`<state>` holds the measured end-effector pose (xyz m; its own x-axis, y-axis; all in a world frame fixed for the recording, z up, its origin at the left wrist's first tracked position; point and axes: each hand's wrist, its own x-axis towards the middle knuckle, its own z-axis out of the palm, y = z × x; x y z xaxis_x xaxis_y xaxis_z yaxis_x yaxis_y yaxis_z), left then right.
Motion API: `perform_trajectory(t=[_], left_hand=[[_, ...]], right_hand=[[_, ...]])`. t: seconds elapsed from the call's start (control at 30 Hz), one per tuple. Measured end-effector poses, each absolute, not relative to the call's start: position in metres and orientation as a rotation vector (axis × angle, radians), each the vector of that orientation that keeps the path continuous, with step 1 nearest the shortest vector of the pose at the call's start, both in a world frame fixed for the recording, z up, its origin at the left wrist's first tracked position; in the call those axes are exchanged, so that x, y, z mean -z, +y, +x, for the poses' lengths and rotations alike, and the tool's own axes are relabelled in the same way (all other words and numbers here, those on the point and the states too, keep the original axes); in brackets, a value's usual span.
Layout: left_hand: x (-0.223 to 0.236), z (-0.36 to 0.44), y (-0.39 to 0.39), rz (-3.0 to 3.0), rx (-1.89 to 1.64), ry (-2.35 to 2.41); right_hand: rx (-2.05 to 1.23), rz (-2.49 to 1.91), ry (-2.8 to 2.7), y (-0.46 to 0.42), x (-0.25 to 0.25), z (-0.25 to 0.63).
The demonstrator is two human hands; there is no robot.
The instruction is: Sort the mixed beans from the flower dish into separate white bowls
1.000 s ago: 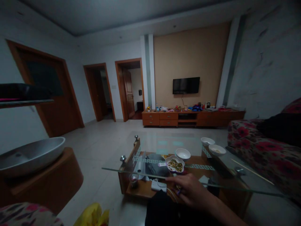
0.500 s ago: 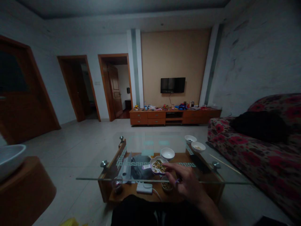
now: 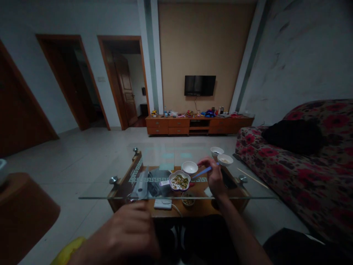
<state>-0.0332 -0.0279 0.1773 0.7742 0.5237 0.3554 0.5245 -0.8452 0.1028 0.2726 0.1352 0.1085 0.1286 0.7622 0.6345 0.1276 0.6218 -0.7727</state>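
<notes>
A low sweep of the blue utensil (image 3: 203, 171) pinched in the right hand (image 3: 215, 177) could jostle the filled bowl (image 3: 176, 188); whether the blurred, curled left hand (image 3: 125, 230) grips anything, I cannot tell.

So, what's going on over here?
A person at a low glass table has a slim blue utensil in the right hand, its lower end close to the right side of a dish of mixed bits. The left hand is on the near side of the table, too blurred to tell whether it holds anything. A white bowl stands just beyond the dish. Two more bowls and a thin stick are farther right.
</notes>
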Motion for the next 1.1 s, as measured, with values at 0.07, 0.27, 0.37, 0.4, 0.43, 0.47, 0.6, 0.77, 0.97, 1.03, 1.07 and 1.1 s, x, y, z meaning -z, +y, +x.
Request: perform_trajectory(t=[0.07, 0.27, 0.37, 0.4, 0.43, 0.47, 0.6, 0.77, 0.97, 1.03, 1.07, 1.1], left_hand=[[-0.183, -0.015, 0.011, -3.002, 0.588, -0.964], [-0.139, 0.009, 0.171, -2.882, 0.703, -1.389], [-0.086, -0.002, 0.206, -2.742, 0.894, -1.639], [-0.068, -0.007, 0.209, -2.725, 0.903, -1.699], [-0.053, -0.012, 0.209, -2.748, 0.875, -1.734], [-0.041, -0.017, 0.207, -2.792, 0.816, -1.764], [-0.015, -0.035, 0.206, -2.948, 0.526, -1.928], [-0.004, -0.038, 0.215, -3.045, 0.324, -1.850], [0.006, -0.038, 0.220, -3.278, 0.481, -1.709], [0.010, -0.041, 0.222, -3.280, 0.539, -1.731], [0.012, -0.043, 0.223, -3.275, 0.563, -1.754], [0.014, -0.044, 0.224, -3.274, 0.590, -1.775]], right_hand=[[-0.481, -0.900, -1.371, 0.175, -0.116, 0.276], [-0.563, -1.103, -1.412, 0.270, -0.059, 0.264], [-0.543, -1.137, -1.550, 0.270, -0.005, 0.275], [-0.529, -1.128, -1.648, 0.266, 0.009, 0.282], [-0.525, -1.128, -1.701, 0.262, 0.020, 0.289], [-0.526, -1.131, -1.736, 0.258, 0.028, 0.296], [-0.513, -1.132, -1.784, 0.257, 0.034, 0.310], [-0.655, -1.141, -1.666, 0.272, 0.036, 0.310], [-0.685, -1.135, -1.688, 0.264, 0.033, 0.314], [-0.671, -1.129, -1.710, 0.258, 0.028, 0.314], [-0.656, -1.121, -1.719, 0.256, 0.026, 0.314], [-0.635, -1.108, -1.731, 0.254, 0.024, 0.313]])
